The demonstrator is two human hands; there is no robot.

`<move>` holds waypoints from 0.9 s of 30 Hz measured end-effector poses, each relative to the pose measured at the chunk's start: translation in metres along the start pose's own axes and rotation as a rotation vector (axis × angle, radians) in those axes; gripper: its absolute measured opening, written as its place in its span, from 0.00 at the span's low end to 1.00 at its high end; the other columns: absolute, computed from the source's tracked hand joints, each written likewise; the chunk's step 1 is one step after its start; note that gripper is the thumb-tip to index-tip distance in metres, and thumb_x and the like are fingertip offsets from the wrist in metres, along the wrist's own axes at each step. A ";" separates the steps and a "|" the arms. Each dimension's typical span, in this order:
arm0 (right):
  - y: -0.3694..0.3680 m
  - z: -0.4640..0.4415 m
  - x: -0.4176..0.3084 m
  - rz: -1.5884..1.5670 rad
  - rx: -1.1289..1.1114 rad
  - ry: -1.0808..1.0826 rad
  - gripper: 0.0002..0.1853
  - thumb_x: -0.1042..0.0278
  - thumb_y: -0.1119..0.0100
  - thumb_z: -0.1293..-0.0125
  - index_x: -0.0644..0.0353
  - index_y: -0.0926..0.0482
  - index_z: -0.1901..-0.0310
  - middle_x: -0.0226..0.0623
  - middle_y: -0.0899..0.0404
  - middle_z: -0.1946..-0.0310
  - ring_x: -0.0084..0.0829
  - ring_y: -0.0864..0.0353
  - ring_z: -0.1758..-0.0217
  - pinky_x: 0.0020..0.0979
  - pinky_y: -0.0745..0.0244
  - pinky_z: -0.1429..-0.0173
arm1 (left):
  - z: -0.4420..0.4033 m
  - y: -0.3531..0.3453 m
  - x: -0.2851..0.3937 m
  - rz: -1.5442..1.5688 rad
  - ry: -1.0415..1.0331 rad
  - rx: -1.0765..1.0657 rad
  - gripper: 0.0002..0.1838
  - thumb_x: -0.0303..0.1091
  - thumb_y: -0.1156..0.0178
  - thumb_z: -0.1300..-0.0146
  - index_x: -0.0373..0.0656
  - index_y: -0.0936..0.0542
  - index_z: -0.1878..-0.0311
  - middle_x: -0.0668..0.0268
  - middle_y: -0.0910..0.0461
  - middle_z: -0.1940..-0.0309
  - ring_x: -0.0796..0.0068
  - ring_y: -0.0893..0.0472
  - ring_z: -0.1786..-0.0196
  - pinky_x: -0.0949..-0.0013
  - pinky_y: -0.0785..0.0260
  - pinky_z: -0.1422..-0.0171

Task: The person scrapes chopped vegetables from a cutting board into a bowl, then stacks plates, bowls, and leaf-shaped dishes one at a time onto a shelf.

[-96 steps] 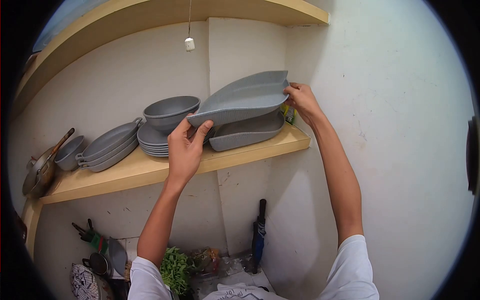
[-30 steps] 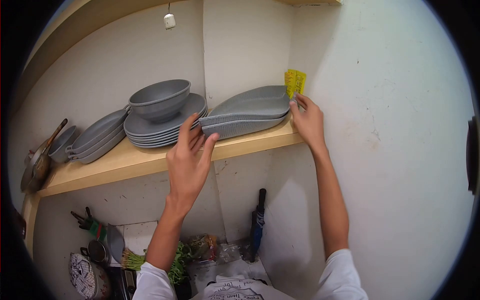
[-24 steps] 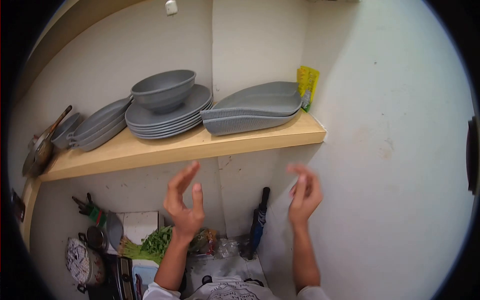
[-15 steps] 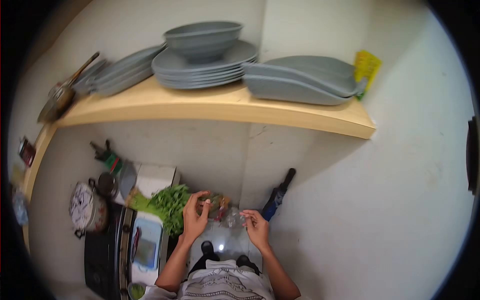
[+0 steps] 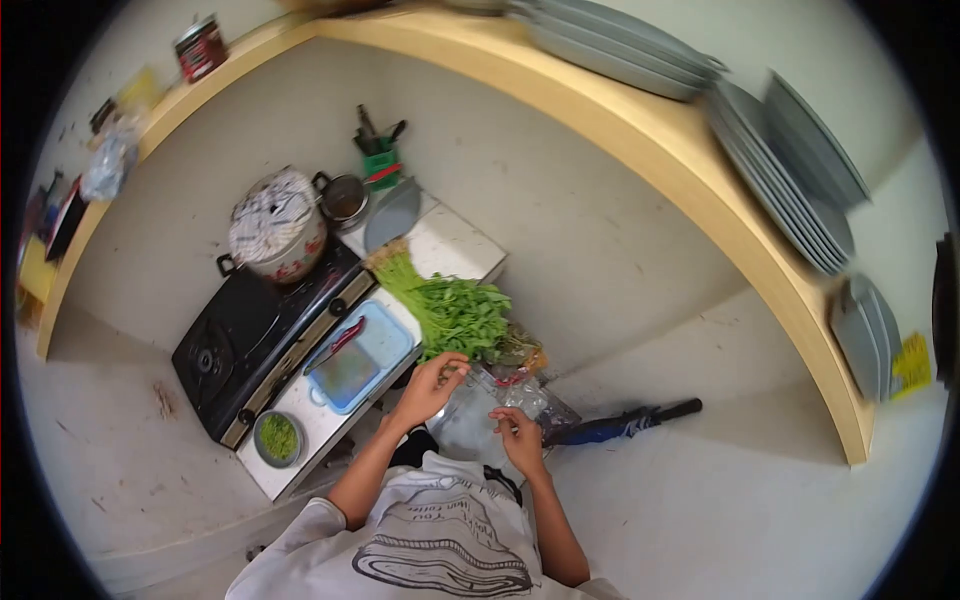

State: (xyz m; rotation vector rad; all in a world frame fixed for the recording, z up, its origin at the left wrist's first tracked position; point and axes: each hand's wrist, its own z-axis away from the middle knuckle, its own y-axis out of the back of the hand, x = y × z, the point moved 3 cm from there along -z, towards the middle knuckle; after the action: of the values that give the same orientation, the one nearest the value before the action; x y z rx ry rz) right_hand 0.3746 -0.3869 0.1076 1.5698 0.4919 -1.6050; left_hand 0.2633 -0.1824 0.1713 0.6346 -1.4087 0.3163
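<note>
My left hand [image 5: 430, 392] is raised in front of my shirt, fingers loosely bent and apart, with nothing visible in it. Just beyond it lies a big bunch of leafy greens [image 5: 465, 315], its pale root end toward the stove. To the right, my right hand [image 5: 520, 442] hangs in the air with fingers half curled and no object showing between them. Clear plastic bags [image 5: 530, 398] are behind it, lower down. Left of my left hand, a blue tray [image 5: 385, 345] on the white counter carries red chilies [image 5: 345, 340].
A black gas stove [image 5: 235, 335] bears a large pot [image 5: 280, 235] with a patterned cover. Nearby are a small pan [image 5: 345, 198], a green knife holder [image 5: 381, 168] and a bowl of chopped greens [image 5: 279, 438]. A folded umbrella [image 5: 620, 425] leans right. A wooden shelf [image 5: 640, 125] with grey plates arches overhead.
My view has swung left and down, bringing the stove, tray and bowl of chopped greens more fully into sight. Both hands stay raised; the left fingers look more curled.
</note>
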 end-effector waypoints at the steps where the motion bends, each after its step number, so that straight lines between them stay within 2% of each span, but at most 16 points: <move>1: -0.009 -0.008 -0.003 0.014 -0.021 0.010 0.10 0.71 0.44 0.22 0.67 0.18 0.47 0.37 0.09 0.55 0.25 0.12 0.63 0.28 0.18 0.56 | -0.003 0.012 -0.006 -0.018 0.004 -0.004 0.16 0.31 0.40 0.24 0.34 0.22 0.39 0.57 0.13 0.50 0.71 0.12 0.55 0.67 0.21 0.51; 3: -0.027 -0.027 -0.010 0.045 -0.049 0.012 0.10 0.71 0.44 0.22 0.67 0.18 0.47 0.38 0.09 0.55 0.25 0.12 0.64 0.28 0.18 0.56 | -0.010 0.036 -0.023 -0.018 -0.001 0.023 0.16 0.34 0.40 0.24 0.35 0.21 0.40 0.58 0.13 0.52 0.73 0.13 0.57 0.67 0.23 0.54; 7: -0.066 -0.069 -0.012 0.064 -0.103 0.019 0.11 0.70 0.45 0.21 0.68 0.19 0.47 0.39 0.09 0.55 0.24 0.13 0.63 0.28 0.19 0.55 | -0.021 0.090 -0.056 0.051 0.061 0.103 0.14 0.34 0.40 0.23 0.35 0.20 0.42 0.60 0.13 0.54 0.74 0.14 0.56 0.68 0.22 0.52; 13: -0.137 -0.134 -0.024 -0.001 -0.211 0.019 0.11 0.71 0.47 0.21 0.68 0.19 0.47 0.38 0.11 0.56 0.24 0.14 0.62 0.28 0.20 0.55 | -0.026 0.178 -0.120 0.146 0.104 0.199 0.13 0.32 0.41 0.23 0.40 0.20 0.40 0.62 0.13 0.51 0.74 0.14 0.54 0.69 0.23 0.49; 15: -0.155 -0.154 -0.043 0.087 -0.269 0.038 0.11 0.74 0.47 0.23 0.68 0.19 0.46 0.39 0.10 0.56 0.24 0.14 0.63 0.27 0.20 0.55 | -0.022 0.200 -0.141 0.181 0.155 0.219 0.12 0.30 0.44 0.22 0.39 0.22 0.39 0.64 0.15 0.47 0.74 0.14 0.52 0.70 0.22 0.47; 17: -0.171 -0.174 -0.054 0.141 -0.336 0.057 0.12 0.76 0.47 0.24 0.68 0.19 0.44 0.38 0.10 0.54 0.23 0.14 0.61 0.27 0.20 0.53 | -0.018 0.212 -0.166 0.262 0.217 0.247 0.13 0.33 0.44 0.21 0.39 0.22 0.39 0.64 0.15 0.47 0.73 0.14 0.52 0.69 0.22 0.46; 20: -0.188 -0.209 -0.049 -0.003 -0.362 -0.005 0.13 0.75 0.48 0.23 0.67 0.20 0.43 0.37 0.11 0.52 0.23 0.15 0.60 0.27 0.21 0.53 | -0.017 0.222 -0.177 0.332 0.309 0.273 0.15 0.38 0.44 0.20 0.40 0.22 0.39 0.63 0.15 0.46 0.72 0.14 0.51 0.67 0.22 0.45; 27: -0.205 -0.320 -0.044 -0.213 -0.254 -0.228 0.15 0.65 0.52 0.19 0.63 0.20 0.43 0.36 0.13 0.51 0.24 0.16 0.57 0.28 0.22 0.52 | -0.058 0.203 -0.206 0.481 0.403 0.204 0.17 0.42 0.45 0.19 0.42 0.21 0.38 0.62 0.15 0.44 0.70 0.15 0.48 0.65 0.22 0.42</move>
State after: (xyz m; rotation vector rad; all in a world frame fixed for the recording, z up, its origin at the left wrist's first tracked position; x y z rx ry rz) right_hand 0.4159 -0.0107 0.0489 1.1608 0.7257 -1.7764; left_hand 0.1644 0.0465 0.0136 0.3580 -1.1296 0.9272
